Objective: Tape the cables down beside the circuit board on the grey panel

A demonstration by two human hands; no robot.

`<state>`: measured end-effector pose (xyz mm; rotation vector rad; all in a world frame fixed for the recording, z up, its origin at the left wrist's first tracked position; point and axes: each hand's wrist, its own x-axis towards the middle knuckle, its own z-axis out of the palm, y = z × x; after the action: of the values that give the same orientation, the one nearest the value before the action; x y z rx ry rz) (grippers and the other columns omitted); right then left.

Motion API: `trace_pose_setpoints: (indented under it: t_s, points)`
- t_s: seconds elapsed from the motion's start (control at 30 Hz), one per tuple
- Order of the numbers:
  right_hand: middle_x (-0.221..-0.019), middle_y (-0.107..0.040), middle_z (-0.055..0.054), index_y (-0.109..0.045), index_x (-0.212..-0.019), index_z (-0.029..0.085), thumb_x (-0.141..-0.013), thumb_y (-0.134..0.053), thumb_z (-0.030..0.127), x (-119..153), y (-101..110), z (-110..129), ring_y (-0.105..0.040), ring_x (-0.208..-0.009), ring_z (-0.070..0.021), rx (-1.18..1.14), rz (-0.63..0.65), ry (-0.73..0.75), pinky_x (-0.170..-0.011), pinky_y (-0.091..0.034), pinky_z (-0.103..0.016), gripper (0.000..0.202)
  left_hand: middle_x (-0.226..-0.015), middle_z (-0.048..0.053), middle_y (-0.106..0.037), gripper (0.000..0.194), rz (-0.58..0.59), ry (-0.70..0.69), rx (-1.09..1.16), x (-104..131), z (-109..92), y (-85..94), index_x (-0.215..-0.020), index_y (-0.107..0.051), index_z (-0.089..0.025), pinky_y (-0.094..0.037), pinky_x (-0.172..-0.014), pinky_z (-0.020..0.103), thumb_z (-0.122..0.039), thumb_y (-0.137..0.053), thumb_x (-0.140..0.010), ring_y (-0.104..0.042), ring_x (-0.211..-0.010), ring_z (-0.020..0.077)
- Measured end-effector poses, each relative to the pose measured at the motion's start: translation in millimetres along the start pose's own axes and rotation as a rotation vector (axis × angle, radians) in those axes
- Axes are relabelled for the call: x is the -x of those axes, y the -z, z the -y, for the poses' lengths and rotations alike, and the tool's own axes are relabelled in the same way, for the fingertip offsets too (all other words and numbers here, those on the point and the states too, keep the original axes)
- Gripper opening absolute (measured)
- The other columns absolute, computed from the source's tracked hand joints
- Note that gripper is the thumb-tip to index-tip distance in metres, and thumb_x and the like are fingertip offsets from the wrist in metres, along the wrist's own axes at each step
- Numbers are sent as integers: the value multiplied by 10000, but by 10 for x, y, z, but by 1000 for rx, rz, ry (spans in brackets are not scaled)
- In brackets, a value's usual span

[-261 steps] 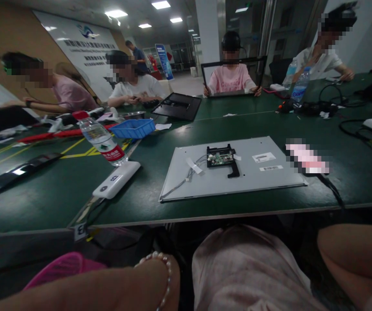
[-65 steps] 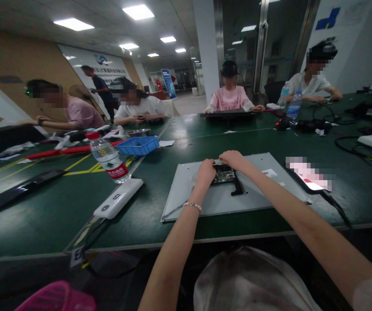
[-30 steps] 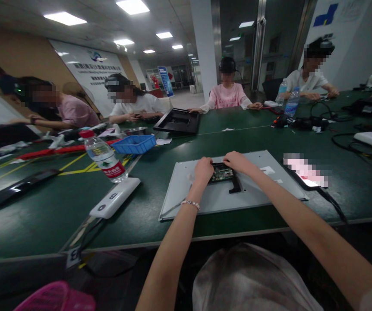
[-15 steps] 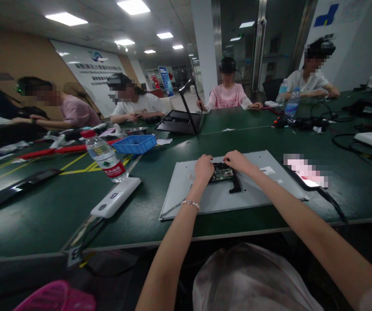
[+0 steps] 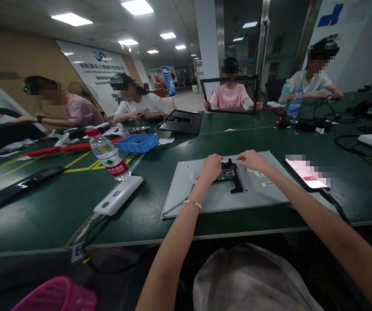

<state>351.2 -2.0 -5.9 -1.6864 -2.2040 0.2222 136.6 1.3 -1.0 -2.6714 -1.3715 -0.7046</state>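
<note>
A grey flat panel (image 5: 202, 196), apparently the back of a screen, lies on the table in front of me. On its middle sits a green circuit board (image 5: 227, 173) with a black plastic bracket (image 5: 237, 185) along its right side. My left hand (image 5: 212, 167) is closed at the board's left edge, its fingertips partly hidden behind the hand. Just right of the bracket, my right hand (image 5: 253, 160) hovers low over the panel, fingers bent and slightly apart, with nothing visible in them. White labels (image 5: 268, 184) show under the right forearm.
A lit phone (image 5: 307, 175) with a cable lies right of the panel. To the left are a white power bank (image 5: 118, 196), a water bottle (image 5: 108, 155), a blue tray (image 5: 137, 143) and a long black strip (image 5: 24, 185). Across the table, a person holds a black frame (image 5: 256, 95) behind a black cover (image 5: 180, 122).
My right hand has come off the bracket's upper part and shifted right. My left hand has moved slightly right. The person opposite has raised the black frame upright, away from the black cover.
</note>
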Motion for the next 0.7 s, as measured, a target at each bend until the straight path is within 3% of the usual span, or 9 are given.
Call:
trace_pose_setpoints:
  t_s: [0.23,0.53,0.7]
  points:
    - [-1037,-699,-127,-701,-1039,132,-756,-651,267,307,50,-245,-643,-932,-257,-33,44,-65,-763,-476,-301,317,-1078,86,-651,347,14,-17,-23,17,-14,16,-1061,-658,-150,-439,-929,315,-54,-401,-848,-578,-1010,190]
    - [-892,-719,-75,-729,-925,175,-724,-641,153,361,57,-280,-656,-792,-209,-132,108,-123,-682,-477,-282,220,-1086,91,-644,366,31,-22,-50,33,-72,52,-1079,-649,-155,-434,-931,340,-34,-400,-839,-572,-1023,202]
    - [-863,-722,-71,-736,-906,165,-746,-654,194,360,79,-235,-655,-787,-193,-311,88,-149,-689,-495,-272,182,-1092,99,-636,368,20,-111,46,13,-87,77,-1073,-648,-138,-440,-938,346,-27,-394,-831,-570,-1027,205]
